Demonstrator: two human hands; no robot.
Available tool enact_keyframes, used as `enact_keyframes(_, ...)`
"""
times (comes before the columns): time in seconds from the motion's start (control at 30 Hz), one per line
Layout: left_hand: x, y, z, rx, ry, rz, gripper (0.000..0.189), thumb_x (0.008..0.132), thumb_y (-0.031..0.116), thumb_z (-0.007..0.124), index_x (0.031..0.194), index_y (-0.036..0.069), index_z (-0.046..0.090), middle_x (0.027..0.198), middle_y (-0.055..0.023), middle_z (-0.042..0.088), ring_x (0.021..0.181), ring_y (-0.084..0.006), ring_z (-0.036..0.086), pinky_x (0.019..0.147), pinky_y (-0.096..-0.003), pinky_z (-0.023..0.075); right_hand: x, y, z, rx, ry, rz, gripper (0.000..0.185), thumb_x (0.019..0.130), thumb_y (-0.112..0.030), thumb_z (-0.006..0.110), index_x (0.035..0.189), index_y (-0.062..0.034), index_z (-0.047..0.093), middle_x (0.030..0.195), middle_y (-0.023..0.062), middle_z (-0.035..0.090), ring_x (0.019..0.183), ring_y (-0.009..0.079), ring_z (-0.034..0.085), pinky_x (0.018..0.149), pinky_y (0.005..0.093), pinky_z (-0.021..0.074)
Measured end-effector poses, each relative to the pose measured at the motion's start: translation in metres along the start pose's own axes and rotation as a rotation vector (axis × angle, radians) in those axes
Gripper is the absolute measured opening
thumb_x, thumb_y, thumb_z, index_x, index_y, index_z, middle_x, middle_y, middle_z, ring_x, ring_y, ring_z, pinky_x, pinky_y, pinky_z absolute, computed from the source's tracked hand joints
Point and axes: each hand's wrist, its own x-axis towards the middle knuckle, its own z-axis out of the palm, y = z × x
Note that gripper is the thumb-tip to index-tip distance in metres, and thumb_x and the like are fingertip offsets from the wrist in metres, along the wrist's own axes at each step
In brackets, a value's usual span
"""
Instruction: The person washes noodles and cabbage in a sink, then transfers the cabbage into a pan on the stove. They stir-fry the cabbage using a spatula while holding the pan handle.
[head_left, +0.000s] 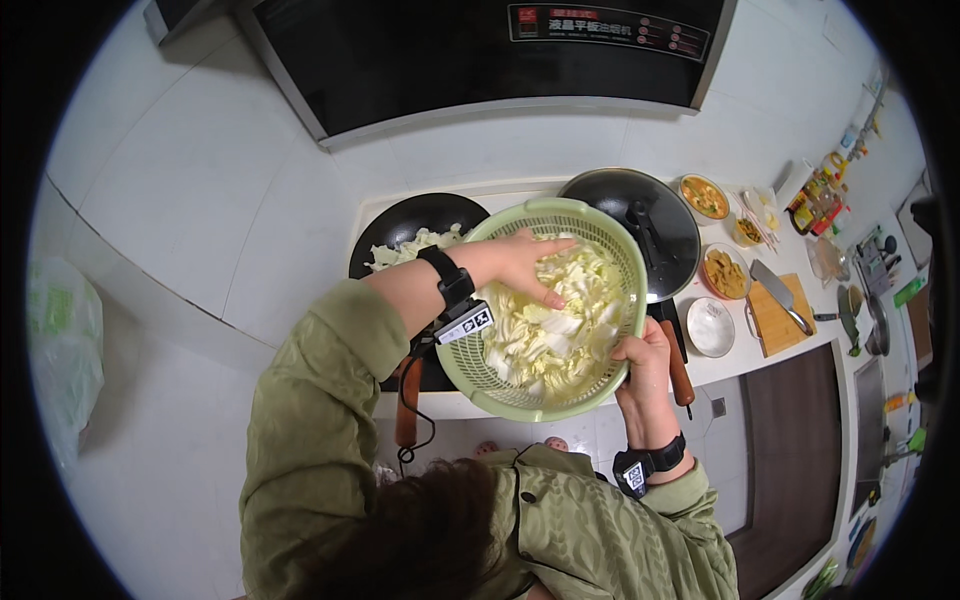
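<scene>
My right hand (646, 360) grips the lower right rim of a pale green plastic colander (529, 409), which is heaped with chopped napa cabbage (574, 330). Over the upper left part of the colander, my left hand (534, 270) rests on the cabbage with its fingers spread. Behind my left forearm stands a black wok (382, 229) with more chopped cabbage (420, 244) in it, partly hidden by the arm and colander. A second pan with a glass lid (615, 195) is behind the colander's right side.
Wooden pan handles (407, 401) stick out at the front. To the right are a bowl of soup (705, 196), a bowl of sliced food (725, 271), a white bowl (710, 327), and a cleaver (780, 292) on a wooden cutting board (780, 330). A range hood (480, 67) hangs above.
</scene>
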Motion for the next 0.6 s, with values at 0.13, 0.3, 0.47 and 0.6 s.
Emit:
enact_keyframes(0.13,-0.004,0.016,0.018,-0.044,0.056,0.031,0.108,0.064,0.062,0.079,0.152,0.032,0.023,0.123,-0.0242,0.042,0.112,-0.0428,0.05,0.098,-0.0446,0.0405,0.001,0.001,-0.001,0.002,0.009,0.038,0.022,0.061,0.014,0.048,0.076,-0.0014,0.054,0.072,0.0055,0.059,0.051,0.0122,0.052,0.046,0.022,0.0417)
enact_keyframes(0.3,-0.004,0.037,0.028,-0.001,0.173,0.108,0.099,0.067,0.057,0.078,0.15,0.032,0.029,0.13,-0.0272,0.037,0.119,-0.0476,0.046,0.101,-0.0475,0.0392,0.001,0.002,-0.005,-0.03,-0.016,0.075,0.025,0.062,0.011,0.05,0.082,-0.0009,0.058,0.068,0.0044,0.059,0.04,0.0094,0.044,0.033,0.0213,0.0297)
enact_keyframes(0.47,0.01,0.053,0.043,0.027,0.182,0.109,0.092,0.068,0.053,0.077,0.146,0.029,0.035,0.13,-0.0321,0.041,0.121,-0.0483,0.046,0.1,-0.0468,0.0418,0.003,0.005,-0.005,-0.022,-0.033,0.071,0.027,0.063,0.011,0.05,0.085,-0.001,0.06,0.066,0.0039,0.058,0.039,0.0091,0.042,0.033,0.0213,0.029)
enact_keyframes(0.6,0.007,0.05,0.049,0.065,0.236,0.001,0.078,0.066,0.042,0.076,0.136,0.024,0.046,0.12,-0.0269,0.046,0.109,-0.045,0.054,0.093,-0.0455,0.0468,0.004,0.009,-0.003,-0.018,-0.062,0.112,0.027,0.063,0.011,0.051,0.086,-0.0009,0.06,0.066,0.0035,0.058,0.039,0.0088,0.042,0.034,0.0212,0.029)
